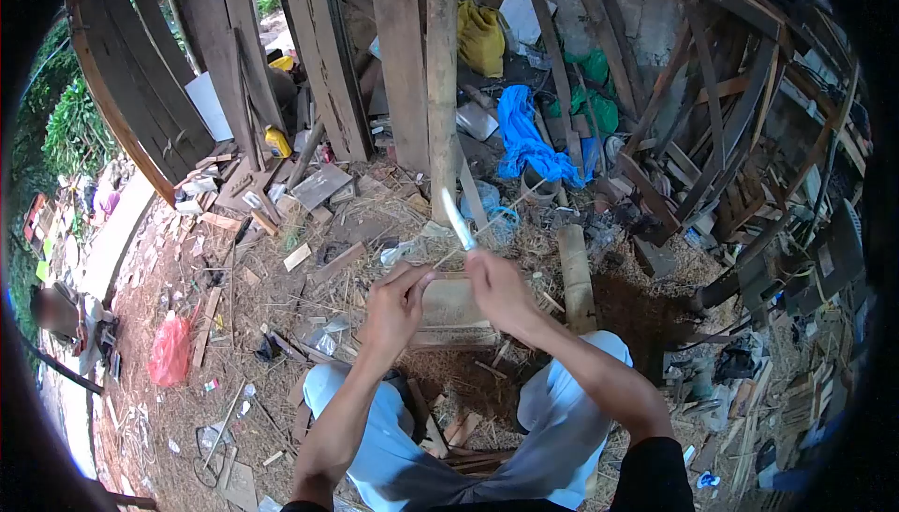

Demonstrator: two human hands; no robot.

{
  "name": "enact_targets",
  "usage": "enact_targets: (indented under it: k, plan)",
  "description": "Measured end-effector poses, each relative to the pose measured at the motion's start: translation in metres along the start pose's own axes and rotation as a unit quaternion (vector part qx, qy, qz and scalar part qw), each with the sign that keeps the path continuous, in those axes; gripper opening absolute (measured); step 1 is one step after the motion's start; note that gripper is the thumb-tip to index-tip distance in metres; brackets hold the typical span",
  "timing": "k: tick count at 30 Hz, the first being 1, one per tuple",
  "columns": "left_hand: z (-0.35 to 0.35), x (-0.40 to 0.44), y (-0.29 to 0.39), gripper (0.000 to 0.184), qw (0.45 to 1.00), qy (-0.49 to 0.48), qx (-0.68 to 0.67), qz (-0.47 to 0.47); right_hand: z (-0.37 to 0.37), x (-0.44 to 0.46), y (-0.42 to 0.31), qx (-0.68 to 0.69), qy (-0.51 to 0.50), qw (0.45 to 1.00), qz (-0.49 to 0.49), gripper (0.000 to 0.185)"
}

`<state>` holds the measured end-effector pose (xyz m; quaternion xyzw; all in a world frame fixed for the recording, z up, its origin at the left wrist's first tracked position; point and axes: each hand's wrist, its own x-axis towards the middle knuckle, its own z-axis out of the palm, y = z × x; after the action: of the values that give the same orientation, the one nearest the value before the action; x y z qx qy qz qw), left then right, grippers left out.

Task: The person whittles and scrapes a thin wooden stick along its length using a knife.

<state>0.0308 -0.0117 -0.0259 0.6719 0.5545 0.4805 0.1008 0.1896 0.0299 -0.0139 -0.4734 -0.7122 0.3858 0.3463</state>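
Observation:
My right hand (pixel 500 293) is closed around the handle of a knife (pixel 457 219), whose pale, bright blade points up and slightly left. Just to the left, my left hand (pixel 397 306) pinches a thin stick (pixel 446 260) between thumb and fingers. This stick slants up and to the right, passing close to the knife; whether the blade touches it I cannot tell. Below both hands, between my knees, lies a broad light piece of wood or bamboo (pixel 451 314). The knife's handle is mostly hidden in my fist.
A thick bamboo piece (pixel 576 278) lies right of my hands, and an upright post (pixel 442 91) stands ahead. Blue plastic (pixel 529 138), a yellow sack (pixel 480 39) and a red bag (pixel 169 350) lie among scraps. Leaning boards (pixel 721 109) crowd the right. A person (pixel 70 315) appears far left.

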Motion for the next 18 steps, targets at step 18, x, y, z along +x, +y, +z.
enact_targets:
  k: [18]
  plan:
    - [-0.011,-0.007,-0.004,0.014,0.992,-0.039,-0.042,-0.109,-0.022,0.022,0.037,-0.015,0.111,0.987,-0.118,0.03]
